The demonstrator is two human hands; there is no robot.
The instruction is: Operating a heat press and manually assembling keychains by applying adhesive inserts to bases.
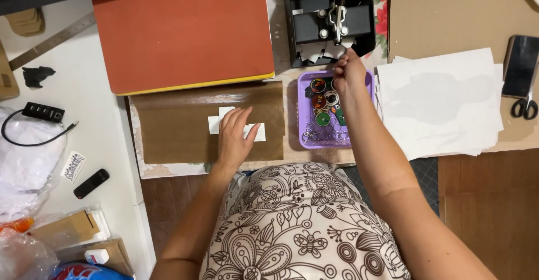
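Note:
My left hand [234,137] lies flat, fingers apart, on a small white paper piece [216,123] that rests on a glossy brown sheet [168,128]. My right hand [349,73] reaches forward over the far edge of a purple plastic basket [314,137] that holds several round badges [322,119]. Its fingers are pinched together near white paper cut-outs [314,52] lying under a black press machine [331,16]. I cannot tell whether anything is between the fingertips.
A large orange pad with a yellow edge [185,30] lies behind the brown sheet. A stack of white sheets [443,103], a phone [521,65] and scissors [525,108] sit at the right. A metal ruler [50,41], a black hub [42,112] and plastic bags [28,162] are at the left.

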